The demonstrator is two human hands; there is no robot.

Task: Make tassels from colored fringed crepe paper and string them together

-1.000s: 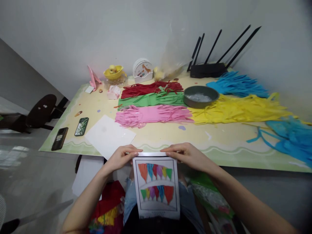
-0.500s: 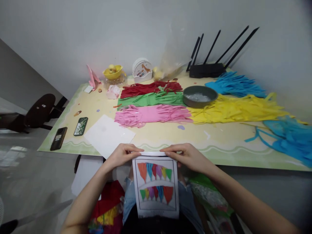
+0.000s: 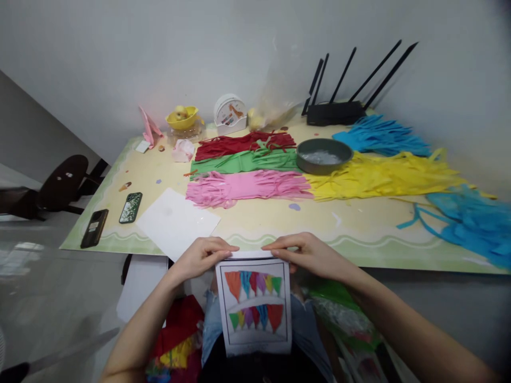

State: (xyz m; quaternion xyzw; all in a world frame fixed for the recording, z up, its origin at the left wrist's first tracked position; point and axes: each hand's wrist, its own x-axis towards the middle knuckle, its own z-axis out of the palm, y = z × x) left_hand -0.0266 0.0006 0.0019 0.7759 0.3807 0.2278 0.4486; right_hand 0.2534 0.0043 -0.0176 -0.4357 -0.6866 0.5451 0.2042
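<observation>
Pale grey wall (image 3: 120, 48) backs a cream table (image 3: 263, 223) with a green wavy border, laid with fringed strips in several colours. Just off its near edge, over the lap, hangs a printed bunting sheet (image 3: 257, 343). Left hand (image 3: 202, 257) and right hand (image 3: 307, 256) stand apart from each other, each pinching an upper corner between thumb and fingers. Whether the white band (image 3: 250, 254) along its top is a folded flap, I cannot tell.

Uneven pull from the two hands could skew or crease that top edge; a loose pinch on one side could let the sheet swing down. Its lower end meets dark clothing (image 3: 255, 367), so pressing downward might buckle it.

Near the left wrist, a blank white sheet (image 3: 171, 218) overhangs the table edge; a brushing forearm could drag it off. Farther back, a round grey pan (image 3: 319, 168) seems to rest on yellow fringe (image 3: 383, 175), so a tug there might shift the pan.
</observation>
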